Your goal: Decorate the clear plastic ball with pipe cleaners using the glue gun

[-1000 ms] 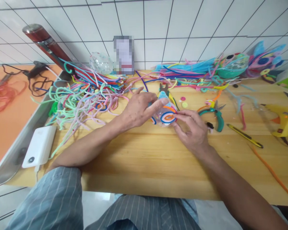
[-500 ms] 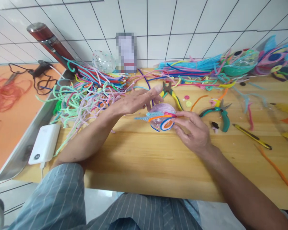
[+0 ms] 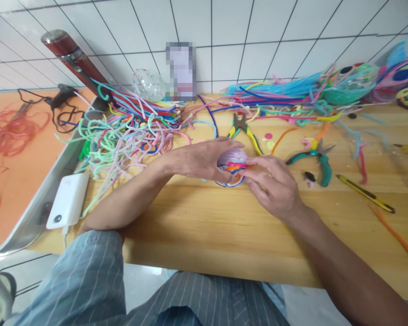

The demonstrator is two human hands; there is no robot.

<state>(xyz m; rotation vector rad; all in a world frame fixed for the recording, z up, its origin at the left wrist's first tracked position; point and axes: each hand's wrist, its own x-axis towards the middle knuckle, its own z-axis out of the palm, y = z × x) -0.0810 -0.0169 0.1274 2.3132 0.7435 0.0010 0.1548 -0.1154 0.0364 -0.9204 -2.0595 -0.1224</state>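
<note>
Our right hand pinches the right edge of the small wrapped ball between thumb and fingers, a light fingertip grip that we judge keeps its coloured loops in sight. Our left hand curves around the ball's nine-o'clock side, thumb and fingers spread apart; we cannot tell whether that grip bears on it, but it seems placed to steady it.

The ball sits between our two hands, above the tabletop. Taking it as the clock's centre, with the tiled wall at twelve, the yellow-handled pliers lie near twelve and the teal-handled pliers at three, probably left there for easy reach. The yellow knife lies farther out, just past three. The tangled pipe cleaners spread from nine to ten, and the blue bundle rests around one, against the wall, presumably keeping our working space free.
</note>
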